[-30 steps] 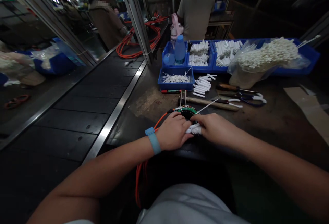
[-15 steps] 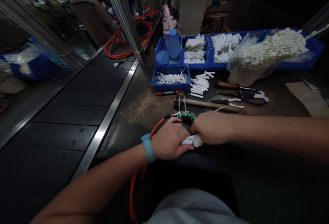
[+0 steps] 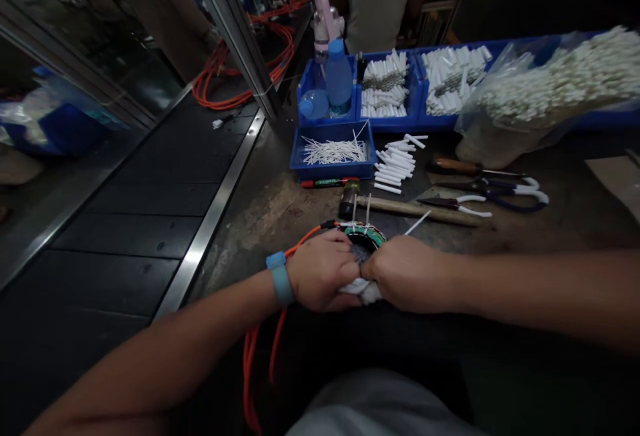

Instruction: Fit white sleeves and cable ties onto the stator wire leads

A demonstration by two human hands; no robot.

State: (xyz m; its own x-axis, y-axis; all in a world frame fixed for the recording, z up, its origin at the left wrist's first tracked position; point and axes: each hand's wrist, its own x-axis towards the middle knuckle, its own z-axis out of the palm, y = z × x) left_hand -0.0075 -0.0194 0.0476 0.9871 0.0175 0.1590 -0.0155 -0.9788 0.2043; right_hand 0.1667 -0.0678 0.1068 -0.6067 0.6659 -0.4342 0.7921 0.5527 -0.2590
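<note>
Curling over the L side of the ring (image 3: 377,233), your L hand (image 3: 323,273) holds it; your R hand (image 3: 417,273) is bunched tight at the R side, exact pinch hidden. Ring's at the bench (image 3: 280,213), nr the hammer (image 3: 400,207): prob. stiff, fairly heavy; white wrap (image 3: 369,291) looks soft. Hold the outer rim, off the ties (image 3: 369,209); orange cable (image 3: 301,246) may tug.

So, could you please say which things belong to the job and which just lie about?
Likely the job, handled or attached:
- black-and-green ring
- slim orange cable
- thin white strips
- crumpled white bundle

Seemingly lying about, untouched:
- wooden-handled hammer
- blue-capped plastic bottle
</note>
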